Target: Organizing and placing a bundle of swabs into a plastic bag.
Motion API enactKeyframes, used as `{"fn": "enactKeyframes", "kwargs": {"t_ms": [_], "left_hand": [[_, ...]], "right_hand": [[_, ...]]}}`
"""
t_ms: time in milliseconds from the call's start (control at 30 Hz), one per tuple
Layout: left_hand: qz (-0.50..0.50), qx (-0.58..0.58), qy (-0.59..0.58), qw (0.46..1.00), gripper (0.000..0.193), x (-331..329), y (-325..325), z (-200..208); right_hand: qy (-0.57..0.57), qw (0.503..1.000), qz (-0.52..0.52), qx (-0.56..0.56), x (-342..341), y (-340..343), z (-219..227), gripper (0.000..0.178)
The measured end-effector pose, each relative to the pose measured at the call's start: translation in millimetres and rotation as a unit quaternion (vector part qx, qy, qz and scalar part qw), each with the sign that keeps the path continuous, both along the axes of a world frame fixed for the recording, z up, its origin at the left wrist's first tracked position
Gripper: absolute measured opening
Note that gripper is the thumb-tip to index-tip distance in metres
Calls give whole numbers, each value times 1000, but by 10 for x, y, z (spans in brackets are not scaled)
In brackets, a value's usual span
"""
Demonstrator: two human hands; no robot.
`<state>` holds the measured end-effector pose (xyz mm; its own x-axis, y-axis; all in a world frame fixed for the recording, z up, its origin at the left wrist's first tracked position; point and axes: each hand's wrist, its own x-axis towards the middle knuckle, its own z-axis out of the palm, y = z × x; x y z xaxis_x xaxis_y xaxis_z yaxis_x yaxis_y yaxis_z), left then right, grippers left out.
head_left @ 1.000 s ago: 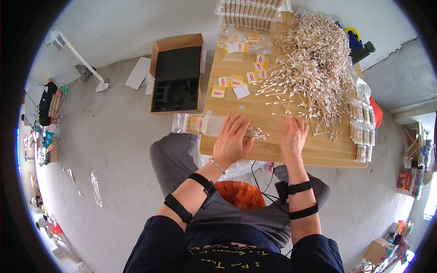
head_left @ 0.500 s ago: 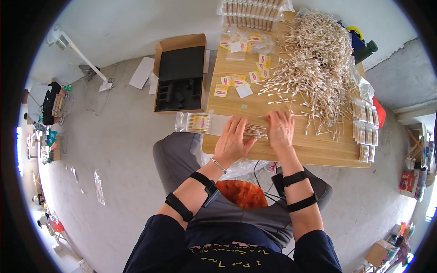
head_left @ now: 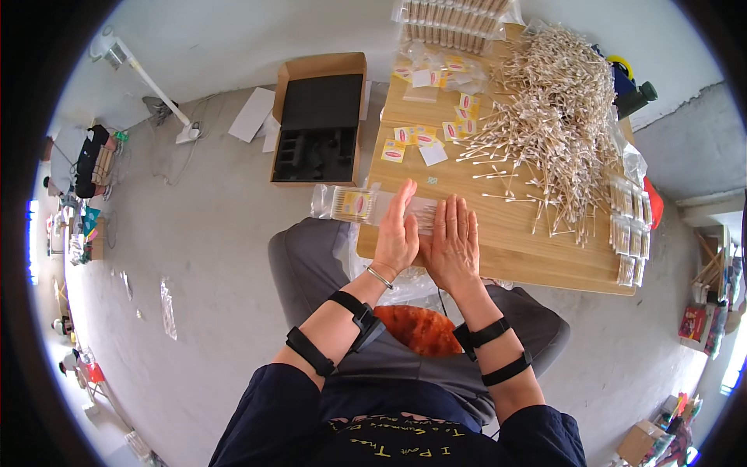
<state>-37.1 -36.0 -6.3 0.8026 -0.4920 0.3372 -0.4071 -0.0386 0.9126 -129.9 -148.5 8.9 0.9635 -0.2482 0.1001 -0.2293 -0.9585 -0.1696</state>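
Near the front left of the wooden table (head_left: 498, 253), a small row of cotton swabs (head_left: 424, 216) lies between my hands, partly hidden by them. My left hand (head_left: 398, 236) stands on edge at the left side of the swabs, its fingers stretched out. Flat and straight-fingered, my right hand (head_left: 453, 240) rests against their right side. Just left of my left hand is a clear packet of swabs (head_left: 354, 205) with a yellow label, overhanging the table's left edge. The large heap of loose swabs (head_left: 556, 109) covers the far right.
Yellow-and-white label cards (head_left: 394, 150) are scattered beyond my hands. Packed swab bundles (head_left: 451, 35) stand at the back, and filled packets (head_left: 629, 226) line the right edge. On the floor at left sits an open cardboard box (head_left: 284, 176) with black foam.
My right hand has gone from curled fingers at the swabs' right ends to lying flat against them. My left hand has turned more upright. The whole view has shifted slightly.
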Motion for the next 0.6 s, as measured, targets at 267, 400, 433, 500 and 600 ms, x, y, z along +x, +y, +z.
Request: {"fn": "enactKeyframes", "kwargs": {"t_ms": [267,400,433,500,600], "left_hand": [[9,-15,15,1000,50,6,15,-19],[16,-10,11,1000,48,4,-5,-19],[21,-12,10,1000,48,-2,-9,-19],[22,-14,8,1000,48,2,-10,-26],[18,-11,3,1000,45,14,-2,-38]], "right_hand": [[53,998,-9,-14,-70,139,42,88],[58,997,-6,-44,43,27,35,91],[54,998,-5,-43,78,-12,20,92],[45,998,-3,-41,113,-54,-5,93],[35,999,0,-41,119,-67,-11,92]]}}
